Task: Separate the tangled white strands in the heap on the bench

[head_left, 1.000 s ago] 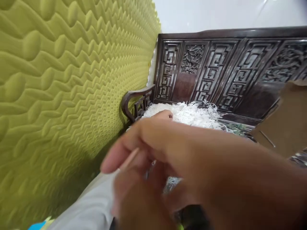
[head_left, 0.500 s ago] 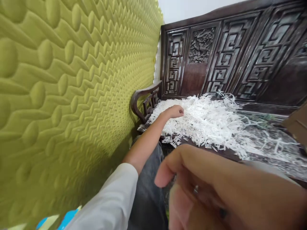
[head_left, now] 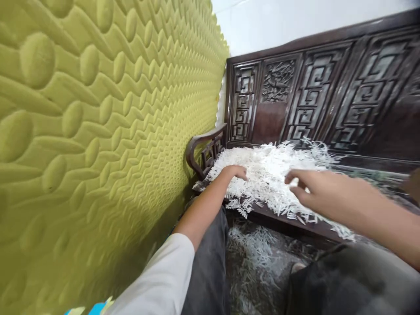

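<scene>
A heap of thin white branching pieces [head_left: 262,168], which look like plastic, lies on the dark wooden bench seat [head_left: 272,215]. At the heap's left part is my left hand [head_left: 235,171], its fingers extended and bent down at the tips; nothing shows in it, and its thumb side is partly hidden. My right hand [head_left: 316,188] hovers over the right side of the heap. Its index finger and thumb are apart, with a gap between them and nothing held. The other fingers of that hand are mostly out of sight.
A carved wooden backrest [head_left: 274,122] rises behind the heap, and a curved armrest [head_left: 205,138] stands at its left. Yellow embossed padding [head_left: 131,131] covers the left wall. White scraps [head_left: 252,245] litter the floor below. Part of a brown box [head_left: 412,186] shows at right.
My right hand has moved from close to the camera out over the heap, and its finger and thumb show apart. My left hand's fingers have straightened somewhat. The view has tilted down slightly.
</scene>
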The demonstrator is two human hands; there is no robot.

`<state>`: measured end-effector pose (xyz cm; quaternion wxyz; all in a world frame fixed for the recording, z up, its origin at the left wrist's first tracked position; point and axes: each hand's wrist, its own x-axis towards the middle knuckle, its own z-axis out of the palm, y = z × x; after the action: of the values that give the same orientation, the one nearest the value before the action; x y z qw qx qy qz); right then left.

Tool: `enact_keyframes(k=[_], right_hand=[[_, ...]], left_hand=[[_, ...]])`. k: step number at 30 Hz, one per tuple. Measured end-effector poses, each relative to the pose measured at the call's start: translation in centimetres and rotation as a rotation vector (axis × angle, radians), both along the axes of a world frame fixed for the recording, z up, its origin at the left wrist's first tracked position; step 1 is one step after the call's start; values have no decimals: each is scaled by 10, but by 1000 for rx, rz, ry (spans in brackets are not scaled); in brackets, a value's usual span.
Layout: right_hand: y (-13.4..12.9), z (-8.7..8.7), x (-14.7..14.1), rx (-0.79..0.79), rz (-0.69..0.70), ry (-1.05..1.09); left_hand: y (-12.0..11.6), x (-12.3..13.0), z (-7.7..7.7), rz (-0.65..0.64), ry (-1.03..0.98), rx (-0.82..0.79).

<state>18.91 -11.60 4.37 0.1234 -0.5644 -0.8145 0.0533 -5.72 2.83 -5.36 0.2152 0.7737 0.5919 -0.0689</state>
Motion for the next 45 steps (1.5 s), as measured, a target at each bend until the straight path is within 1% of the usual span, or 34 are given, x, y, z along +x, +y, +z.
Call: enact_keyframes(k=[1,2,3,4,7,10,13,15,18,20,23,28,30,32,34,36,38,42,45], right_hand=[[22,7,-8,-38,-63,-67],[42,9,-15,-186,-107,-172],[61,8,-21,-246,-126,-193],[77,3,-26,-299,-132,-199],[111,-26,-37,-480,-93,-203],[133,-56,-41,-536,-109,-254],[152,-78,-31,-531,-156,-294],[164,-88,-17,-573,-172,-307],[182,-98,8,-646,-147,-281],[191,-101,20,-628,-107,-227],[200,-102,27,-510,-41,-133],[199,-98,22,-257,35,41],[195,-93,18,-174,59,122],[190,-87,16,-106,74,202],[184,-81,14,-53,72,281],[180,-77,14,-26,55,362],[177,-75,15,-34,36,448],[175,-82,20,-116,-8,634],[175,-87,24,-172,-55,770]], left_hand=[[-1,0,0,0,12,-21],[-2,0,0,-2,22,-40],[-2,1,1,-3,30,-57],[-3,1,1,-5,37,-72],[-2,0,0,0,50,-109],[2,-3,-3,19,66,-141],[6,-6,-6,25,85,-162],[7,-8,-7,17,89,-165],[9,-11,-7,-6,71,-146],[10,-13,-6,-30,43,-114],[11,-14,-3,-81,-15,-38],[11,-9,4,-156,-115,108],[12,-3,6,-134,-197,191],[14,6,7,-69,-342,237],[15,17,7,-3,-508,191],[17,29,7,34,-645,84],[18,40,6,41,-717,26],[23,55,7,-32,-762,83],[28,59,15,-77,-804,107]])
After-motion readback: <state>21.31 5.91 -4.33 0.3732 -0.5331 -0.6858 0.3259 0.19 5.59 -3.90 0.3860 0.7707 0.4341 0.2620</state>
